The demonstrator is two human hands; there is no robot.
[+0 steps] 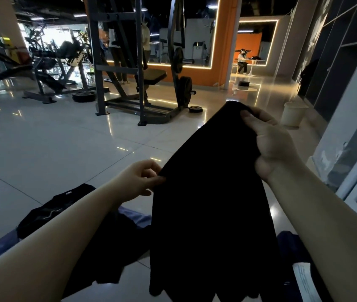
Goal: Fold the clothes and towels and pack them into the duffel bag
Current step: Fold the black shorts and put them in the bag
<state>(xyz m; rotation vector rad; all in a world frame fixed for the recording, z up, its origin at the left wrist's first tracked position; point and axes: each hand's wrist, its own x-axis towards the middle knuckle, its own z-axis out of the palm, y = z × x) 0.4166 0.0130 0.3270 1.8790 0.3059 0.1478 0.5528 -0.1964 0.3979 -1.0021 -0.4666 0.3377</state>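
Note:
A black garment (208, 199) hangs in the air in front of me, held up by both hands. My right hand (275, 144) grips its top corner, fingers curled over the cloth. Lower and to the left, my left hand (139, 179) pinches the garment's left edge. More dark clothes (51, 214) lie on the tiled floor at the lower left, partly behind my left forearm. A dark blue item (291, 243) shows at the lower right, mostly hidden. No duffel bag can be made out.
A weight rack with bench (138, 79) stands ahead, with weight plates (195, 109) on the floor. A pale bucket (292, 114) sits by the right wall. Shelving (345, 51) runs along the right. A seated person (242, 61) is far back.

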